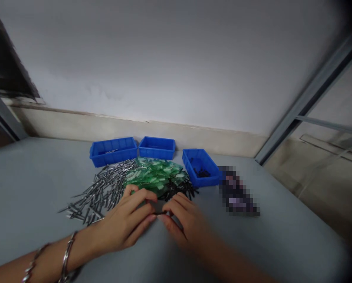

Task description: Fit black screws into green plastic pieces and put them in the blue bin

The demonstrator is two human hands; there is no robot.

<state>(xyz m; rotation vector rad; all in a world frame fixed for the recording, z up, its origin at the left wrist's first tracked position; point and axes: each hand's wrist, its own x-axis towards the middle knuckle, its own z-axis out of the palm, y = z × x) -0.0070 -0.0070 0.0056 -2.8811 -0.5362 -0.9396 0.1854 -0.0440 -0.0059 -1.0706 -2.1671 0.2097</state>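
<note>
Between the fingertips of both hands is a small black piece [160, 213], mostly covered by the fingers. My left hand [131, 216] pinches its left end, and my right hand [183, 220] pinches the right end. Just beyond the hands lies a pile of black parts [177, 188]. A heap of green translucent pieces [156, 173] adjoins it, and silver metal rods [105, 192] spread out to the left, partly behind my left hand.
Three blue bins stand behind the heaps: the left bin [113, 152] holds a few rods, the middle bin [157, 148] is beside it, and the right bin [203, 181] holds black parts. A pixelated dark object [237, 192] lies right. A wall [164, 70] rises behind the table [22, 184].
</note>
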